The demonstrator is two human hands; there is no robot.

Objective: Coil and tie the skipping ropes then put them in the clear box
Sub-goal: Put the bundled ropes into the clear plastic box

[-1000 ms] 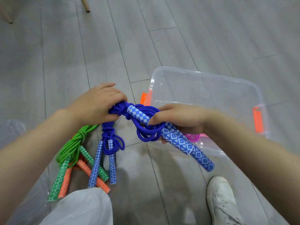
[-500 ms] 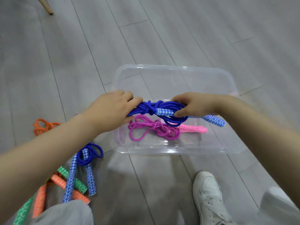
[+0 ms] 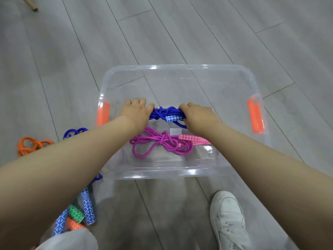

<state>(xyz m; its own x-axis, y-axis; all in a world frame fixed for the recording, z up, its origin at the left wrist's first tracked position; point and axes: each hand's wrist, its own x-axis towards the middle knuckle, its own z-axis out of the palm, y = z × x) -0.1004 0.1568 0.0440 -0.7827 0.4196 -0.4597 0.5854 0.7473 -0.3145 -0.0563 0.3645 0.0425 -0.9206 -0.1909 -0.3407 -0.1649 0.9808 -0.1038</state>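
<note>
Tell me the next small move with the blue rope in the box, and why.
Probably let go and lift both hands out. The tied blue rope is inside the clear box, just beyond the pink rope, gripped by the left hand and right hand. More ropes wait on the floor.

There is 1 view, from a camera on the person's head. It looks down and forward, close over the clear box [image 3: 180, 66] on the floor [image 3: 72, 60].
</note>
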